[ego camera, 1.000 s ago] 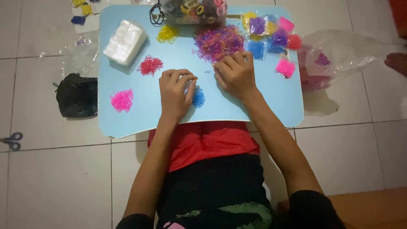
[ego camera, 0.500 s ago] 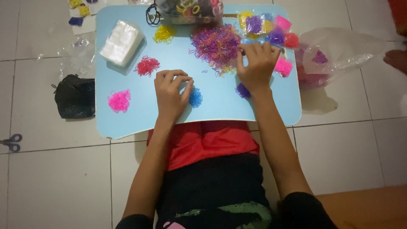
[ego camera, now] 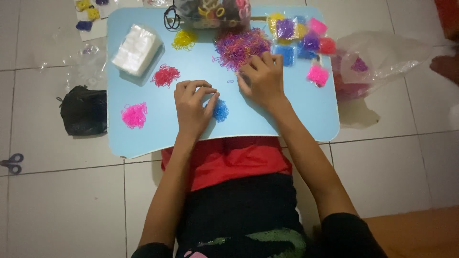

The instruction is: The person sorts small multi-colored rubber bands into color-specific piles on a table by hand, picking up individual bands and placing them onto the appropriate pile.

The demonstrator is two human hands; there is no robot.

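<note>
Resting curled left hand (ego camera: 192, 106) beside blue bands (ego camera: 220, 111), right hand (ego camera: 262, 80) touching mixed pile (ego camera: 239, 46).

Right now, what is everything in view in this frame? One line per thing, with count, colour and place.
table: one, light blue, on the tiled floor
mixed band heap: one, purple and orange, top middle of the table
blue bands: one small pile, beside the left hand
pink bands: one pile, left part of the table
red bands: one pile, left of centre
yellow bands: one pile, top
small packets: several, mixed colours, top right
white stack: one, top left
black bag: one, floor, left
clear bag: one, floor, right
scissors: one, far left floor
left hand: on the table
right hand: at the heap's edge
</note>
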